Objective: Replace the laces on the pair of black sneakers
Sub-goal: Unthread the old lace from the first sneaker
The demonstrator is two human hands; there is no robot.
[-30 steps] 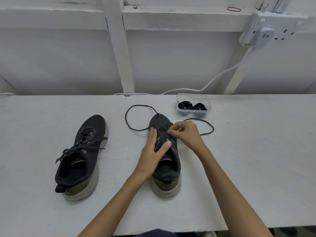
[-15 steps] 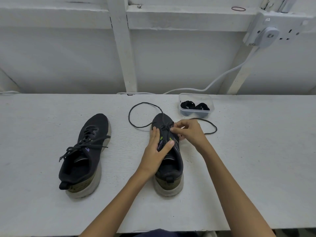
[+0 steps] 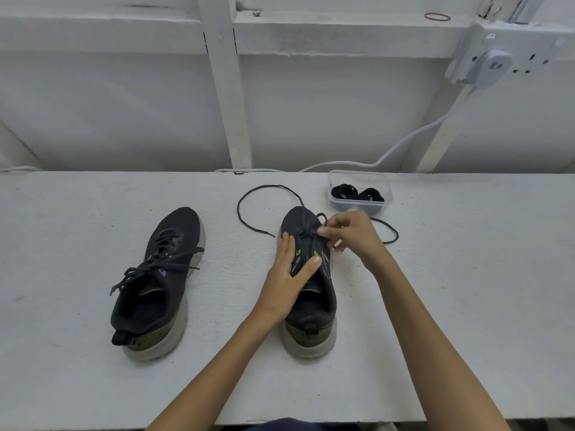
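Both hands stay on the middle sneaker (image 3: pixel 314 300). The left hand (image 3: pixel 287 275) presses it down with straight fingers, while the right hand (image 3: pixel 348 234), pinching the lace (image 3: pixel 249 194), has drawn back slightly, so threading is likely still under way.

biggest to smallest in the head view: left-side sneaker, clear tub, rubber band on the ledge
1. left-side sneaker, clearly largest
2. clear tub, though it sits farther from the camera
3. rubber band, smallest
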